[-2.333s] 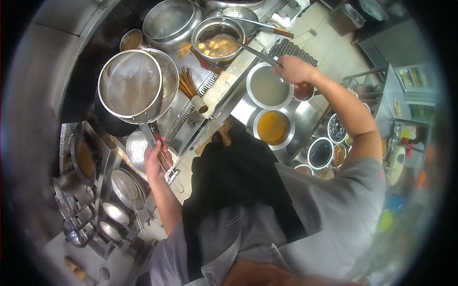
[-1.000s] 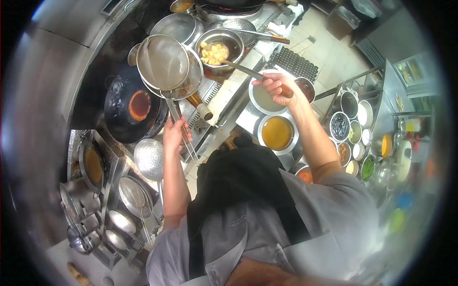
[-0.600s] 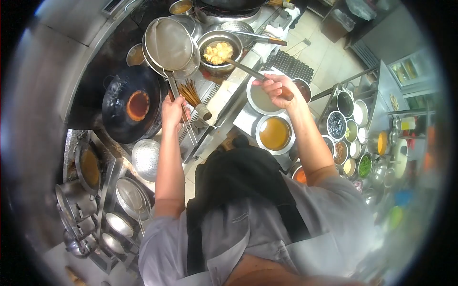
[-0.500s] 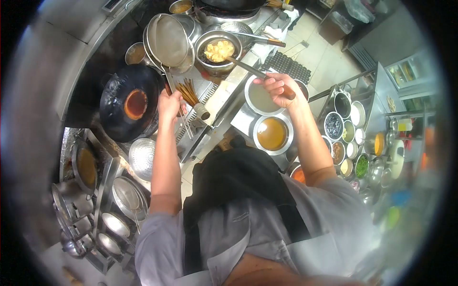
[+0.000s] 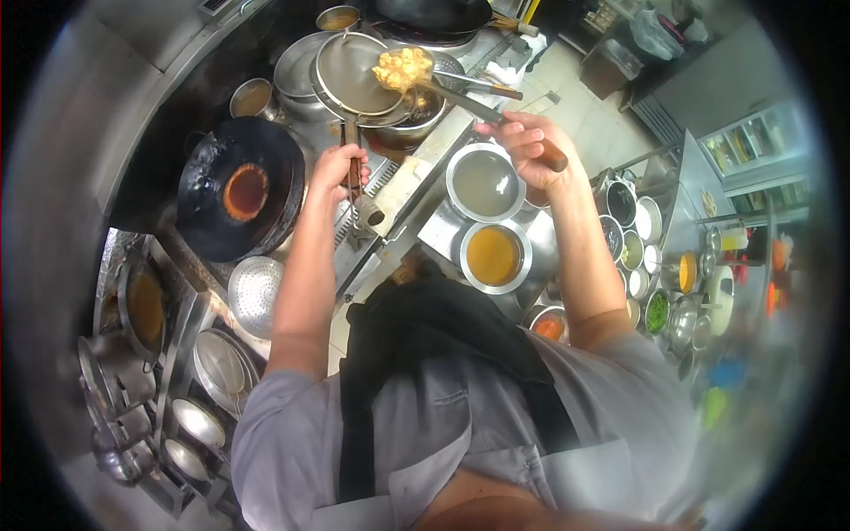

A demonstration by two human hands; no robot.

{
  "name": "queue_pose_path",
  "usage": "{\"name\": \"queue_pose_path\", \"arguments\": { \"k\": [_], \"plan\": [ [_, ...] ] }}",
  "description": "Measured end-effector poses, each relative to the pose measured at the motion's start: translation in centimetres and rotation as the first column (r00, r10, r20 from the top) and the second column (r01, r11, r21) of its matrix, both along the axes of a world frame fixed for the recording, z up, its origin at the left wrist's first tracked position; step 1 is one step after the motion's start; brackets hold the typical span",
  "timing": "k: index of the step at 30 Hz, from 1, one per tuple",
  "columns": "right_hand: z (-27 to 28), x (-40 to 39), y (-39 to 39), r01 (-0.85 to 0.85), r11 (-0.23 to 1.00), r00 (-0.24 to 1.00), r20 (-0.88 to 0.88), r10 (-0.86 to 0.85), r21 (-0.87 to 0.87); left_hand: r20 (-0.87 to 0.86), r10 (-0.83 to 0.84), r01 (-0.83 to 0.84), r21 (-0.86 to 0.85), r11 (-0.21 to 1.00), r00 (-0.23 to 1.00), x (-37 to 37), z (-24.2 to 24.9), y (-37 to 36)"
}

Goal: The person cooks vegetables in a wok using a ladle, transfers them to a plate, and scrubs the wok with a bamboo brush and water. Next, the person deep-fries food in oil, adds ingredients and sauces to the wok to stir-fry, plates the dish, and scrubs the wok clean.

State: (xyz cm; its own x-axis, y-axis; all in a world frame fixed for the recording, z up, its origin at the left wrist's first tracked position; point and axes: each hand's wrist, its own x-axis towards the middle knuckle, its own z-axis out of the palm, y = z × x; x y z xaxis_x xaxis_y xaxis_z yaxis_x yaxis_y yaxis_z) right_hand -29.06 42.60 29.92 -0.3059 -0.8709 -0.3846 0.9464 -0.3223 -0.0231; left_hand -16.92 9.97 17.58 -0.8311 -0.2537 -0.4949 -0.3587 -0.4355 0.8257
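Observation:
My left hand [image 5: 341,170] is wrapped round the handle of a round mesh strainer [image 5: 354,66], which is held above the counter and overlaps the pot [image 5: 407,133] behind it. In my right hand [image 5: 533,149] is the wooden grip of a long-handled ladle [image 5: 469,104]. Golden fried pieces [image 5: 403,68] are heaped in its head, over the strainer's right side. A black wok [image 5: 204,208] with reddish-brown liquid [image 5: 246,192] in its bottom stands left of my left hand. Below the strainer's handle, a bamboo brush [image 5: 370,212] lies on the counter, partly hidden.
A bowl of cloudy liquid [image 5: 484,181] and a bowl of amber liquid [image 5: 496,257] stand below my right hand. A perforated ladle [image 5: 255,296] is at the wok's lower right. Several ingredient pots [image 5: 633,250] line the right side. Another wok [image 5: 431,13] sits at the back.
The ladle with the fried pieces has risen from the pot and moved over the strainer. The strainer has shifted right, across part of the pot, and my left hand moved with it.

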Motion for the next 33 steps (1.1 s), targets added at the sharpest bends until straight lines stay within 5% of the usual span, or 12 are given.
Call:
{"name": "queue_pose_path", "arguments": {
  "k": [2, 6, 8, 10, 12, 14, 15, 19, 22, 24, 29, 33],
  "plan": [
    [-0.6, -0.1, -1.0, -0.030, 0.995, 0.980, -0.195, 0.048, 0.097, -0.057, -0.015, 0.028, 0.243, 0.970, 0.998, -0.8, -1.8, 0.1],
    [-2.5, 2.1, -3.3, 0.102, 0.858, 0.831, -0.517, 0.204, 0.504, -0.093, -0.106, 0.134, 0.388, 0.912, 0.990, -1.4, -3.9, 0.5],
    [-4.3, 3.1, -3.6, 0.158, 0.823, 0.775, -0.585, 0.239, 0.545, -0.081, -0.098, 0.123, 0.428, 0.895, 0.992, -1.2, -4.6, 0.7],
    [-4.6, 4.5, -3.7, 0.321, 0.657, 0.496, -0.712, 0.498, 0.683, -0.136, -0.157, 0.205, 0.515, 0.832, 0.978, -1.3, -5.9, 0.4],
    [-6.9, 4.4, -3.1, 0.380, 0.580, 0.445, -0.692, 0.569, 0.721, -0.140, -0.161, 0.211, 0.527, 0.823, 0.977, -1.2, -7.2, 0.1],
    [-9.4, 4.3, -2.1, 0.686, 0.442, -0.042, -0.575, 0.817, 0.578, -0.194, -0.155, 0.242, 0.601, 0.762, 0.969, -0.9, -7.9, 0.0],
    [-11.3, 4.1, -1.7, 0.776, 0.443, -0.119, -0.587, 0.801, 0.448, -0.192, -0.152, 0.239, 0.600, 0.764, 0.969, -0.7, -7.9, 0.0],
    [-13.4, 3.5, 0.1, 0.831, 0.438, -0.158, -0.609, 0.777, 0.344, -0.251, -0.124, 0.251, 0.576, 0.778, 0.960, 0.2, -7.9, -0.3],
    [-12.8, 2.4, 1.1, 0.725, 0.500, -0.009, -0.719, 0.695, 0.474, -0.250, -0.107, 0.234, 0.559, 0.796, 0.962, 0.9, -6.8, -0.7],
    [-11.2, 1.7, 1.9, 0.490, 0.631, 0.359, -0.799, 0.482, 0.601, -0.265, -0.149, 0.267, 0.497, 0.825, 0.953, 1.3, -6.1, -1.4],
    [-9.0, -1.6, 4.7, 0.386, 0.784, 0.441, -0.844, 0.306, 0.486, -0.284, -0.144, 0.282, 0.539, 0.794, 0.948, 2.3, -4.2, -1.8],
    [-8.3, -2.9, 6.4, 0.376, 0.794, 0.523, -0.817, 0.243, 0.477, -0.265, -0.100, 0.224, 0.494, 0.840, 0.959, 3.3, -1.6, -1.3]
  ]
}}
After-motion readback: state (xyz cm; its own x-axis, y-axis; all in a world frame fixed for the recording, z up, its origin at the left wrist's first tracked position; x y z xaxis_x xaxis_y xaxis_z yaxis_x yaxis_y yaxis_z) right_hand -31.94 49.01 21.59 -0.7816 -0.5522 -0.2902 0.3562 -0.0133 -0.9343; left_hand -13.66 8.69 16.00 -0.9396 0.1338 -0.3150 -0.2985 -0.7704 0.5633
